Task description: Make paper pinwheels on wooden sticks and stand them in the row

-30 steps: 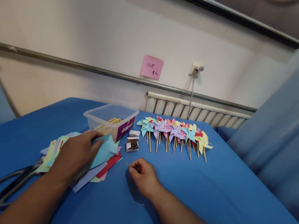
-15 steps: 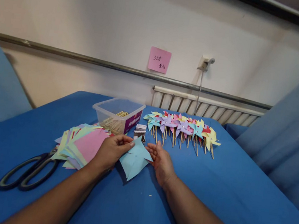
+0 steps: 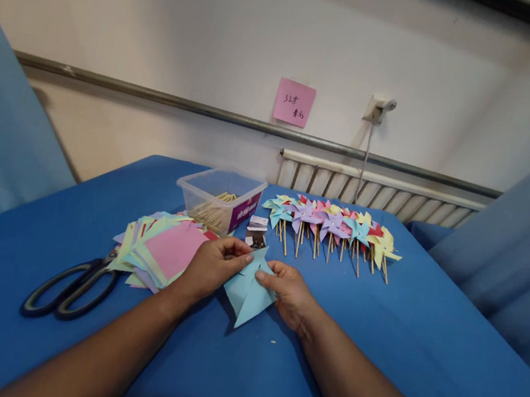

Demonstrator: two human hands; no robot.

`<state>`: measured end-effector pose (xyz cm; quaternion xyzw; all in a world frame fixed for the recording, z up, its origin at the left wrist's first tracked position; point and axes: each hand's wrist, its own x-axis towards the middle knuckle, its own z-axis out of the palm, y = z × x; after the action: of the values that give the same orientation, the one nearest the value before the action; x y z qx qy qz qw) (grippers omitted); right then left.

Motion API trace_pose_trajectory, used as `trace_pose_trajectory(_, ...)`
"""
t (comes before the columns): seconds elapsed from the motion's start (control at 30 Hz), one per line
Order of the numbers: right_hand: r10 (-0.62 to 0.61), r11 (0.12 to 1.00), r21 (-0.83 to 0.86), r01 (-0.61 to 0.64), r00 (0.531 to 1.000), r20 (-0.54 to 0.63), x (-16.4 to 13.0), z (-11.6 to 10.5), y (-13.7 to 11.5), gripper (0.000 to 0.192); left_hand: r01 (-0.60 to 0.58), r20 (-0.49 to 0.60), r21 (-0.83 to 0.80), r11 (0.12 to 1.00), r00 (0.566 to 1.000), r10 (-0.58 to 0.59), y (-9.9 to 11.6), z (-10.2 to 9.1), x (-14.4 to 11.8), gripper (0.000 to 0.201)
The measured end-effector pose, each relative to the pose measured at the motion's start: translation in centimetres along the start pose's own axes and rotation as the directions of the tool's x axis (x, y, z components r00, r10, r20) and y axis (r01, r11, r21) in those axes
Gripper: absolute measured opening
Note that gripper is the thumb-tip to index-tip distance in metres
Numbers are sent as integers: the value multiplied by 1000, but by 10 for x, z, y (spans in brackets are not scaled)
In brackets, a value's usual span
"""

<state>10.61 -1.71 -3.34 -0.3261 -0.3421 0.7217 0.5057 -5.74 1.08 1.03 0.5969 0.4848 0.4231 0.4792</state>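
Seen from the head camera, a person's left hand and right hand pinch a light blue cut paper square from either side, fingers closed on its folded points, the sheet resting on the blue-covered bench just in front of them. Left of the hands lies a fanned stack of coloured paper squares, pink on top, with black-handled scissors beside it. Behind, a clear plastic tub holds a bundle of wooden sticks; a small open box, contents too small to tell, sits next to it. A row of finished paper pinwheels on sticks lies further right.
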Motion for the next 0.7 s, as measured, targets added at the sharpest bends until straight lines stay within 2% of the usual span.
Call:
trace_pose_trajectory(0.1, -44, 999, 19, 45, 997, -56, 0, 2, 4, 38, 57, 63, -169, 984, 997, -47, 1, 1, -3, 28)
trace_pose_trajectory(0.2, -110, 992, 51, 118, 984, -139, 4, 1, 6, 38, 140, 155, -429, 893, 985, -80, 1, 2, -6, 29)
trace_pose_trajectory(0.27, -150, 984, 70, 165, 970, -190, 7, 0, 6, 38, 187, 219, -524, 831, 972, -81, 0, 3, -7, 25)
trace_pose_trajectory(0.37, -208, 970, 73, 230, 950, -231, 9, -2, 5, 37, 261, 327, -522, 812, 941, -93, -1, 7, -9, 20)
trace_pose_trajectory(0.43, -228, 967, 59, 249, 943, -243, 9, -2, 5, 36, 286, 357, -487, 825, 928, -110, -2, 9, -10, 21)
trace_pose_trajectory(0.7, -240, 970, -26, 242, 936, -256, 8, -2, 7, 35, 283, 222, -434, 855, 954, -203, -7, 7, -4, 21)
